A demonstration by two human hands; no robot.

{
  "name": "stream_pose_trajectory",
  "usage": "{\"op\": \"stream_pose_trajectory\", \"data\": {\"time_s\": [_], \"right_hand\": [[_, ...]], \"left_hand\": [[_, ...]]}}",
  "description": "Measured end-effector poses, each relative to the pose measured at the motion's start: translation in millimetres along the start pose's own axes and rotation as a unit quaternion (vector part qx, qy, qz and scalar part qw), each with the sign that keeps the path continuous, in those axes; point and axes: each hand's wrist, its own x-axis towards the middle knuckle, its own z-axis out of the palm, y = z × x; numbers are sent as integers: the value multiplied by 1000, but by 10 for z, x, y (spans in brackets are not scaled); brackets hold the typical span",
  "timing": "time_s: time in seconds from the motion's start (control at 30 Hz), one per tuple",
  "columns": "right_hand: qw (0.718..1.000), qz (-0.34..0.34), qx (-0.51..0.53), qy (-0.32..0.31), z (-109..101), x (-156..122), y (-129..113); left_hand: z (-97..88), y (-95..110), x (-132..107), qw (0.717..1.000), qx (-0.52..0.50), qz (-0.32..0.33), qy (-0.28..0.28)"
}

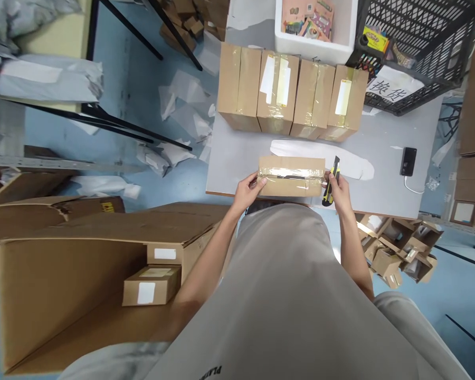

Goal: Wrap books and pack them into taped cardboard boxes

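At the near edge of the grey worktop (388,198), I apparently unseal an oblong, taped brown cardboard box (292,186), left hand (247,192) half-curled gripping its end, right hand (340,193) closed around a yellow-and-black cutter (327,195), flaps (292,163) seemingly needing parting next.

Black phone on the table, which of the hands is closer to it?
Right. The right hand holds the cutter to the left of the phone; the left hand is farther left, on the taped box.

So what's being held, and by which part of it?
Left fingers hold the taped cardboard box by its left end; right fingers hold the yellow-and-black box cutter by its handle.
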Motion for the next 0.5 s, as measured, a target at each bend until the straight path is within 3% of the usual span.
{"op": "stream_pose_trajectory", "data": {"time_s": [0.27,0.4,0.5], "right_hand": [[982,34,-166,-80,-128,92,56],[957,-40,-286,-38,-217,-5,-221],[921,-112,-352,-120,-61,-78,-541]], "left_hand": [[189,-186,56,999,31,1,19],[229,-345,-40,998,41,20,31],[232,-466,-144,999,35,13,29]]}}
